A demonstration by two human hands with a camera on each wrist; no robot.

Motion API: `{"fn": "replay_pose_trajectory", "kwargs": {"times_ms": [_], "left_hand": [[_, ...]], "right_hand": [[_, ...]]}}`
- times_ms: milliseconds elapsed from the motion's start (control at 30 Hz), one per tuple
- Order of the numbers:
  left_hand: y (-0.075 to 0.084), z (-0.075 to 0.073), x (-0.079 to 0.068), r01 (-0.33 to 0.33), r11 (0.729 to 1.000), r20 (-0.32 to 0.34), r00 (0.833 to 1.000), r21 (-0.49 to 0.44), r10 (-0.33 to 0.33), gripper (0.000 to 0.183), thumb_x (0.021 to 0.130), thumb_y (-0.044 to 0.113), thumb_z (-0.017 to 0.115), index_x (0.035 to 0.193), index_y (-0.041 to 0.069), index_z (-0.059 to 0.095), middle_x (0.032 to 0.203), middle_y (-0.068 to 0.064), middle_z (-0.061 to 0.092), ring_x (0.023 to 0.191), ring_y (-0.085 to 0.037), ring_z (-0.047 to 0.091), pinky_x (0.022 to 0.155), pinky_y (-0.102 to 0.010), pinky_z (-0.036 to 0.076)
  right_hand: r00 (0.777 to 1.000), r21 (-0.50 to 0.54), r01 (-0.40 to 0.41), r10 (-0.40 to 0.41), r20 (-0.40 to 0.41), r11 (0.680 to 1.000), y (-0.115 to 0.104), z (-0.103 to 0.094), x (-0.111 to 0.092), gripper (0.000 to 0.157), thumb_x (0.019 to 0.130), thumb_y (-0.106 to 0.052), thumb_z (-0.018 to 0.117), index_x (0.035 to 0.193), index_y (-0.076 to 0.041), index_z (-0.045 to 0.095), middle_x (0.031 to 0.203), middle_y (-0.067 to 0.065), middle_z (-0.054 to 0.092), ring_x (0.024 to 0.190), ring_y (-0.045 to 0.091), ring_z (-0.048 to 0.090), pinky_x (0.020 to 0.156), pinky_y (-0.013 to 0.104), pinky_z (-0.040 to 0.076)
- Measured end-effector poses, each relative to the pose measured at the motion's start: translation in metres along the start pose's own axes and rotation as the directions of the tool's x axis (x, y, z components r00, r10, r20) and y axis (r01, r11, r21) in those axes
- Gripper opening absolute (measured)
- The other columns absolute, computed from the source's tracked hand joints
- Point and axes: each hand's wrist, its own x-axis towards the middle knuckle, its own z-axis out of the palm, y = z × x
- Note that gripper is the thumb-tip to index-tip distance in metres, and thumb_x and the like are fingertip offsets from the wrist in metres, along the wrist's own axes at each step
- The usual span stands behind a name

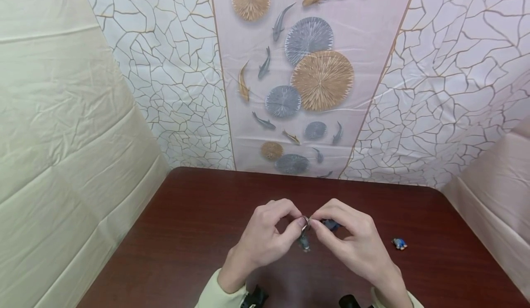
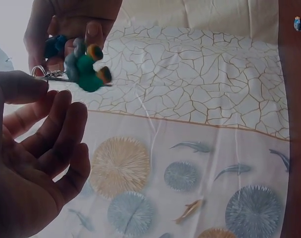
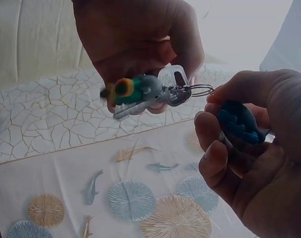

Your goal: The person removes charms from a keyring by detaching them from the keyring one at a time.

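Over the table, my left hand (image 1: 262,234) and right hand (image 1: 356,241) meet fingertip to fingertip at a metal key ring (image 1: 307,224). Each one pinches it between thumb and forefinger. From the ring hang a key (image 3: 128,110) and a short chain with a small green and grey figure (image 3: 136,89) that has orange-rimmed round parts, seen close in the right wrist view. A small dark-blue figure (image 3: 238,123) sits within my right hand, against its curled lower fingers; in the head view this blue figure (image 1: 330,224) shows past the forefinger.
Right of my hands, a small blue figure (image 1: 399,243) lies on the dark red-brown table (image 1: 198,234). Patterned cloth (image 1: 290,69) hangs behind the table's far edge, and pale cloth (image 1: 62,138) hangs along the sides. Dark wrist gear (image 1: 254,296) shows at the bottom.
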Motion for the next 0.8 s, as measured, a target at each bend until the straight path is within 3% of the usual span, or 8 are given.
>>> {"fn": "replay_pose_trajectory", "kwargs": {"times_ms": [233,400,600,800], "left_hand": [[-0.0004,-0.0004,0.0000,0.007,1.000,0.040,0.999,-0.024,-0.006,0.013,0.087,0.008,0.064,0.085,0.020,0.062,0.076,0.012,0.062,0.071,0.007,0.055,0.070,-0.009,0.044],[-0.0002,-0.0002,0.0016,-0.057,0.998,0.014,0.998,-0.014,0.057,0.012,0.086,0.005,0.065,0.091,0.017,0.063,0.083,0.008,0.063,0.075,0.003,0.056,0.072,-0.008,0.045],[0.0018,-0.0007,0.0022,-0.127,0.990,-0.035,0.991,0.067,0.129,0.012,0.083,0.005,0.069,0.086,0.017,0.067,0.081,0.010,0.064,0.074,0.000,0.059,0.072,-0.013,0.043],[0.0018,-0.0019,0.0005,-0.101,0.993,-0.025,0.994,0.068,0.103,0.013,0.083,0.006,0.068,0.080,0.018,0.064,0.073,0.010,0.063,0.067,-0.001,0.057,0.070,-0.011,0.041]], "right_hand": [[1.000,0.016,-0.004,0.004,0.009,1.000,0.0014,0.0005,-0.0023,0.031,0.073,0.015,0.072,0.089,-0.011,0.067,0.081,-0.004,0.061,0.070,0.000,0.055,0.052,0.011,0.046],[1.000,0.008,-0.017,0.017,0.012,1.000,0.0031,0.0012,-0.0034,0.033,0.073,0.016,0.072,0.090,-0.012,0.068,0.081,-0.004,0.061,0.069,0.000,0.056,0.053,0.011,0.047],[0.999,0.006,-0.039,0.038,0.012,0.999,0.0033,0.0014,-0.0036,0.034,0.074,0.016,0.072,0.090,-0.014,0.068,0.081,-0.004,0.061,0.069,-0.001,0.056,0.053,0.012,0.049],[1.000,0.019,-0.025,0.025,0.018,1.000,0.0013,0.0027,-0.0032,0.035,0.073,0.016,0.072,0.090,-0.014,0.068,0.081,-0.004,0.061,0.071,0.000,0.056,0.053,0.011,0.048]]}}
